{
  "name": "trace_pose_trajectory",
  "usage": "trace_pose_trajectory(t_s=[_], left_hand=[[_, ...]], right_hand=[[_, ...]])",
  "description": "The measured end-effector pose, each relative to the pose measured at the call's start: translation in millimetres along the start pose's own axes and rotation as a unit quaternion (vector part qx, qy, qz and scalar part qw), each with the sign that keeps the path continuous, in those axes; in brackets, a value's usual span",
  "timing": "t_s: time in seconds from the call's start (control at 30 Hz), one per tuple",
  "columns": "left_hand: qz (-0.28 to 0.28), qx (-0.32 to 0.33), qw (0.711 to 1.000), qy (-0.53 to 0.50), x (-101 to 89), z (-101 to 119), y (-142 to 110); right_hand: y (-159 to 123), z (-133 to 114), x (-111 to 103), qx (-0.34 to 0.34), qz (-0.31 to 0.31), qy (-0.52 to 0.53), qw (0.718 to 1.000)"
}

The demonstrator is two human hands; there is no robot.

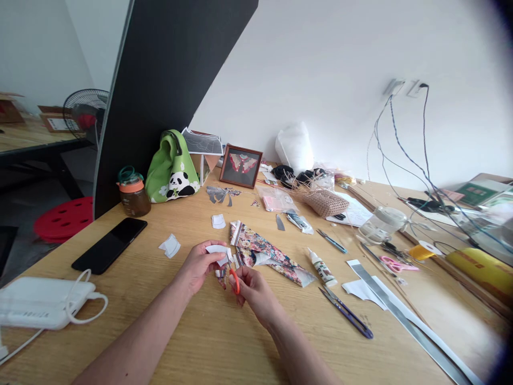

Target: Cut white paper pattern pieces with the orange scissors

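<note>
Near the middle of the wooden table, my left hand (pixel 197 266) pinches a small white paper piece (pixel 216 249) between thumb and fingers. My right hand (pixel 255 291) grips a pair of scissors (pixel 234 280) with orange handles, their blades at the right end of the paper piece. Just beyond both hands lies a folded floral fabric (pixel 264 248) with a striped edge. A small floral scrap (pixel 220 277) shows below the paper, between the hands; whether it is attached to the paper I cannot tell. White cut pieces (pixel 171 246) lie to the left.
A glue bottle (pixel 322 267), purple-handled snips (pixel 347 313) and grey strips (pixel 395 310) lie at right. On the left are a black phone (pixel 110 246), a white power bank (pixel 44 302) and a drink bottle (pixel 134 195). A framed butterfly-shaped piece (pixel 240 166) and green panda bag (pixel 170 171) stand behind.
</note>
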State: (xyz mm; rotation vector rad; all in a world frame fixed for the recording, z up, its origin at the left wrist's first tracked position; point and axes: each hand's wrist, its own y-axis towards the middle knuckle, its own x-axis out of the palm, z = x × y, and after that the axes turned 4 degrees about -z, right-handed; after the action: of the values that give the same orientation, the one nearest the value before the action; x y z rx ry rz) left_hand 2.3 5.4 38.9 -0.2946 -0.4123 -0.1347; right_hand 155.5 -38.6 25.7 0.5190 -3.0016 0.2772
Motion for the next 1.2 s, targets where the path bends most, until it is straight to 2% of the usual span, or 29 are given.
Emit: trace_pose_trajectory(t_s=[1.2], left_hand=[[0.007,0.005,1.0,-0.001,1.4,1.3,-0.3]], right_hand=[[1.1,3.2,-0.7,-0.002,-0.003,0.002,1.0]])
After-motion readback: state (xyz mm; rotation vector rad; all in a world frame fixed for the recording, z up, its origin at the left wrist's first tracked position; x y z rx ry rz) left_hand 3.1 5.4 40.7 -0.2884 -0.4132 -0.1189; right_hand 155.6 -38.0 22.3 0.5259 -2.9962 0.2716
